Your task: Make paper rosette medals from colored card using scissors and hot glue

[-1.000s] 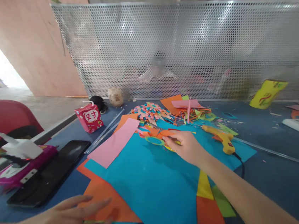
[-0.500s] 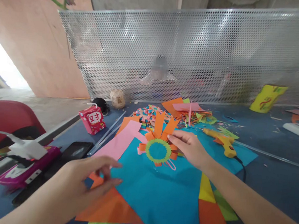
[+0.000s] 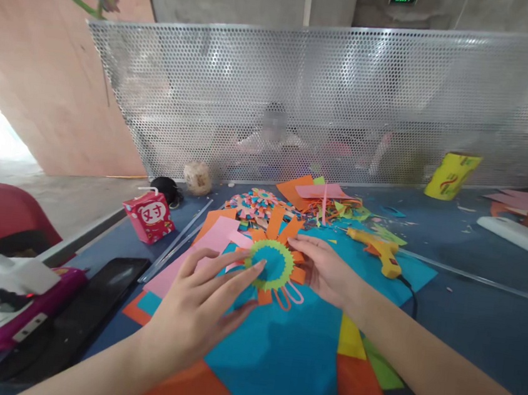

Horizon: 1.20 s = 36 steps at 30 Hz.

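Observation:
A paper flower (image 3: 274, 258) with orange strip petals, a jagged green ring and a blue centre is held upright above the blue paper sheet (image 3: 289, 357). My right hand (image 3: 325, 270) pinches its right edge. My left hand (image 3: 203, 307) reaches in from the lower left, fingers spread, with the fingertips touching the green ring and the thumb under the flower's lower edge. Pink loops of paper hang below the flower.
Coloured sheets lie stacked under the blue one. A yellow glue gun (image 3: 376, 250) lies to the right, a pile of paper scraps (image 3: 263, 204) behind. A red drink carton (image 3: 149, 214), clear sticks (image 3: 177, 242), a black tablet (image 3: 76, 322) and a magenta device (image 3: 6, 315) sit on the left. A perforated metal screen (image 3: 303, 95) bounds the back.
My right hand lifted the paper flower off the table and stood it upright. My left hand rose from the near edge and came forward to touch the flower's ring.

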Tool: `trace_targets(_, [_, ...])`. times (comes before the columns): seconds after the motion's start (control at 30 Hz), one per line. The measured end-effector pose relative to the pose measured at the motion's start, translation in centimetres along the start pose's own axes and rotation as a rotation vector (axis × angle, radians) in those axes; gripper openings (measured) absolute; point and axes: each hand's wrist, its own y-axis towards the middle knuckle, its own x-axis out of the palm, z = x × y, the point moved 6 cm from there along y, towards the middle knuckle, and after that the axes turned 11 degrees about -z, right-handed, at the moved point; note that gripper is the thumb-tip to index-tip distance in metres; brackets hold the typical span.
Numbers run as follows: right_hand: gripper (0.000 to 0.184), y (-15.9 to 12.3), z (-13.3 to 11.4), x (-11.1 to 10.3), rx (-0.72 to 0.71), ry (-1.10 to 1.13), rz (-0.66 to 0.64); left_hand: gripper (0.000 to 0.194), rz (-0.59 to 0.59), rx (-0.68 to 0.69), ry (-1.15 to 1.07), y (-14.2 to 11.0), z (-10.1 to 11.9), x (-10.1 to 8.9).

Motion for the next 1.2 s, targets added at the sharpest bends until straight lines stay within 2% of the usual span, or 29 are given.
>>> trace_targets(0.13, [0.008, 0.1, -0.1, -0.4, -0.035, 0.029, 0.021, 0.032, 0.010, 0.096, -0.020, -0.8, 0.8, -0.5])
trace_targets(0.2, [0.008, 0.1, -0.2, -0.4, -0.051, 0.023, 0.012, 0.026, 0.017, 0.091, -0.058, -1.0, 1.0, -0.9])
trace_targets(0.33, [0.006, 0.1, -0.1, 0.1, -0.055, 0.019, -0.042, 0.025, 0.078, -0.119, -0.110, -0.6, -0.6, -1.9])
trace_targets(0.4, [0.005, 0.1, 0.0, 0.3, -0.055, 0.022, -0.063, 0.032, 0.087, -0.226, -0.111, -0.4, -1.6, -1.8])
trace_targets(0.47, [0.005, 0.1, 0.0, 0.3, -0.060, 0.027, -0.068, 0.042, 0.084, -0.277, -0.097, -0.2, -2.2, -1.5])
trace_targets(0.53, [0.006, 0.1, -0.1, 0.3, -0.069, 0.035, -0.060, 0.046, 0.071, -0.270, -0.084, -0.1, -2.3, -1.1])
trace_targets(0.7, [0.007, 0.1, -0.3, 0.3, -0.069, 0.050, -0.030, 0.035, 0.063, -0.171, -0.063, -0.4, -1.1, -0.8])
trace_targets(0.8, [0.007, 0.0, -0.2, 0.4, -0.073, 0.055, -0.042, 0.036, 0.057, -0.138, -0.119, -0.5, -0.8, -0.8])
trace_targets(0.97, [0.005, 0.2, 0.0, 0.3, -0.084, 0.062, -0.080, 0.027, 0.105, -0.251, -0.272, -1.0, -2.0, -1.1])
trace_targets(1.03, [0.006, 0.2, 0.1, 0.3, -0.085, 0.074, -0.086, 0.035, 0.160, -0.336, -0.303, -1.3, -2.7, -1.3])
trace_targets(1.1, [0.008, 0.3, 0.1, 0.3, -0.093, 0.078, -0.099, 0.062, 0.232, -0.447, -0.347, -1.8, -3.4, -1.3])
trace_targets(1.13, [0.008, 0.3, 0.0, 0.4, -0.103, 0.077, -0.109, 0.075, 0.244, -0.510, -0.395, -2.0, -3.8, -1.0])
trace_targets(1.2, [0.007, 0.2, -0.3, 0.6, -0.141, 0.078, -0.140, 0.087, 0.203, -0.627, -0.589, -2.3, -4.4, 0.5])
